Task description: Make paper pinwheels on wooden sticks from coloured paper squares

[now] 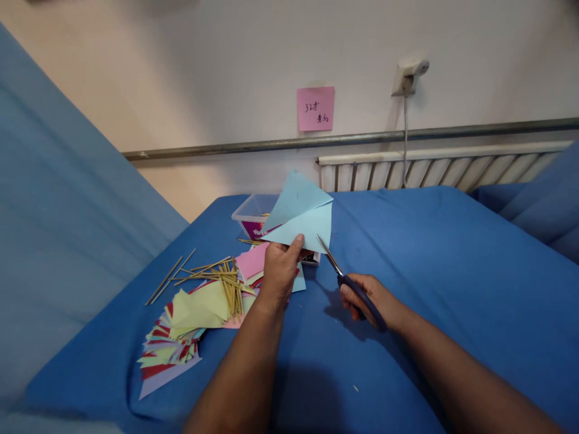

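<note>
Folded paper (301, 220) up in left hand (279, 271), above table (429, 253). Scissors (346, 280) in right hand (368, 298), just right of paper. Plastic box (248, 216) behind left hand. Sticks (217, 277) and paper pile (181, 325) on table, left of hands. Sticky note (315, 108) on wall behind.

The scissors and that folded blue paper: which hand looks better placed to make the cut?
The right hand. It holds the scissors, blades pointing up at the light blue paper. The left hand pinches the paper's lower edge, raised above the table, so it is probably just steadying it.
</note>
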`<action>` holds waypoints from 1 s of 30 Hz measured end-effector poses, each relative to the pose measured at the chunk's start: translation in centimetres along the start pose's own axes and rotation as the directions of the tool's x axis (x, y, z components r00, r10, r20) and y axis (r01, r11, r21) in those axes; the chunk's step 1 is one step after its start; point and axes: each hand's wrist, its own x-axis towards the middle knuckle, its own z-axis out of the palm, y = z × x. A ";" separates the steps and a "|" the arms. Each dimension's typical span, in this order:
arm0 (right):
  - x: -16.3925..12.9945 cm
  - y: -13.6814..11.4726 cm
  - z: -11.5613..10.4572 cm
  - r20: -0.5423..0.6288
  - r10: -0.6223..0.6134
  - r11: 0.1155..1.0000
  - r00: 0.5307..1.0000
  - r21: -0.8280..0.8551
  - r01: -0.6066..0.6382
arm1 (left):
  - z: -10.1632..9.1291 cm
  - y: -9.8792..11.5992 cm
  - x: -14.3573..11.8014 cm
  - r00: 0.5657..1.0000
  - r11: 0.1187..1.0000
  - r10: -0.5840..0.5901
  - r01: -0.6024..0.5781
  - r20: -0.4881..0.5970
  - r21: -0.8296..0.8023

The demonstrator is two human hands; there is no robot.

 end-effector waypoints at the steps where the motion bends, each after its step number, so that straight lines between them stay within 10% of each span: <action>1: 0.0 -0.1 0.0 -0.002 0.003 1.000 1.000 -0.005 -0.003 | 0.0 0.0 0.0 1.000 1.000 -0.001 0.001 -0.008 0.012; 30: 0.3 0.3 0.4 -0.028 0.005 0.998 1.000 0.058 -0.003 | 0.0 0.0 -0.1 1.000 1.000 0.009 -0.009 0.004 0.002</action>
